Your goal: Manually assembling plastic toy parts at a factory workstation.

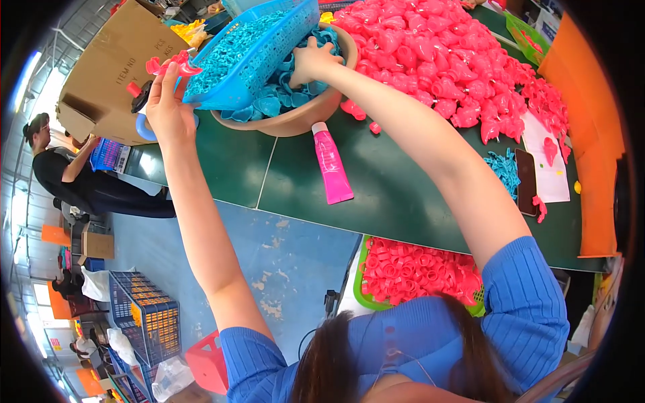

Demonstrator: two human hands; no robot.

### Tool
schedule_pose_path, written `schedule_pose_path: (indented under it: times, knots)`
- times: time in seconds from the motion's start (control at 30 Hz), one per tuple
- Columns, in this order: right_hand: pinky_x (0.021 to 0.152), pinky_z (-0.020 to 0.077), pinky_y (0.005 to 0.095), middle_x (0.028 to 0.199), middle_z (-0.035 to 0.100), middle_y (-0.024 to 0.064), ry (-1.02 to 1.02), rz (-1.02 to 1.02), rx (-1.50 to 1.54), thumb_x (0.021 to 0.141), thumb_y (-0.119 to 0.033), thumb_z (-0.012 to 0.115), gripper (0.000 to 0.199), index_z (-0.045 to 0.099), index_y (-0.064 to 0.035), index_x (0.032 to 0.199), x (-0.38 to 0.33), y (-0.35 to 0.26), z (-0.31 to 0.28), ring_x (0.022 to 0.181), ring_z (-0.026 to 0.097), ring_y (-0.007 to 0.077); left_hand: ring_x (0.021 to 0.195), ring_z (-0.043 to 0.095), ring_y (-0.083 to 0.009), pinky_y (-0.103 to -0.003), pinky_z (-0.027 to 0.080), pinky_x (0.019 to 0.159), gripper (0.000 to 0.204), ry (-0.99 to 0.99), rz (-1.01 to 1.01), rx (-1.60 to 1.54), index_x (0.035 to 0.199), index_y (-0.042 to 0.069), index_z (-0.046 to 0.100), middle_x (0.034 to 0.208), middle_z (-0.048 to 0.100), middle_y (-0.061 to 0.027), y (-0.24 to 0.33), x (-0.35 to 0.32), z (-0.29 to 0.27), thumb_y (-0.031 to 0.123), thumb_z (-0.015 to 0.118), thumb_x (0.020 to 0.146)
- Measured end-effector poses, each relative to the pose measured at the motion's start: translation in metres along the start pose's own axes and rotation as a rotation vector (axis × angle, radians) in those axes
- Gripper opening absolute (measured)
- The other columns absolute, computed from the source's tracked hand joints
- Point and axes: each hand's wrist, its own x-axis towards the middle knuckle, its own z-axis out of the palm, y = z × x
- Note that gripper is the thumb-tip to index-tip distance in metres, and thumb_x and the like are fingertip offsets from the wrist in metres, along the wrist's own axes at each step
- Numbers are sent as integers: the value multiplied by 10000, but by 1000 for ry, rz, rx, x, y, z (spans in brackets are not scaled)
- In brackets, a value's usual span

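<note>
My left hand [169, 111] is raised at the left of the table, its fingers pinched on a small pink plastic part [176, 65]. Reaching into a round tan tub [295, 124], my right hand [314, 62] rests over teal molded plastic parts [272, 101] with its fingers apart. Whether a fingertip touches a particular part is hard to tell. A light blue perforated basket [235, 97], full of small teal pieces, sits tilted on the tub's left side. In front of the tub, a pink squeeze tube [331, 168] lies on the green table [396, 191].
A large heap of pink parts [430, 60] covers the back right, beside an orange panel [578, 134]. A phone [526, 181] lies by small teal pieces [504, 169]. A cardboard box [121, 67] stands left. A green basket [366, 295] of pink parts sits below the table edge. Another person [87, 174] stands far left.
</note>
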Motion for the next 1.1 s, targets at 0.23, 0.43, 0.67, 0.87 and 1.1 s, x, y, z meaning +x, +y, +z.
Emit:
schedule_pose_path:
  times: [0.23, 0.43, 0.67, 0.87, 1.1]
  knots:
    - [880, 372, 558, 1299, 279, 115, 83, -44, 118, 537, -165, 700, 560, 583, -133, 1085, 17, 6, 4, 1197, 259, 437, 848, 568, -136, -273, 472, 720, 226, 5, 12, 0, 977, 15, 587, 927, 608, -48, 2, 10, 1, 102, 657, 781]
    - [830, 467, 376, 1165, 457, 200, 151, -175, 107, 447, -214, 701, 747, 544, -84, 1165, 43, 38, -14, 976, 542, 332, 817, 561, -123, -314, 463, 635, 229, 9, -40, 20, 966, 50, 599, 907, 612, -22, 3, 14, 6, 133, 677, 768]
    - [818, 454, 355, 977, 589, 133, -68, -247, 856, 542, -194, 715, 562, 580, -26, 1061, 36, 72, -36, 972, 554, 248, 861, 552, -138, -356, 448, 682, 251, 64, -45, 28, 983, 49, 584, 938, 604, -26, 4, 3, -6, 133, 678, 767]
    - [697, 485, 288, 776, 619, 16, -449, -361, 1660, 718, -123, 606, 159, 609, -41, 854, 25, 131, -65, 738, 590, 148, 898, 541, -147, -382, 429, 713, 267, 40, -77, 58, 1029, 58, 571, 959, 592, -26, -2, -15, 3, 154, 650, 792]
    - [774, 442, 292, 983, 541, 70, -422, -187, 1517, 664, -142, 673, 383, 522, -76, 1009, -137, 193, -69, 896, 540, 181, 1056, 497, -195, -381, 417, 876, 315, 83, 132, 75, 1136, 1, 483, 1140, 522, -107, -7, -117, 12, 116, 556, 851]
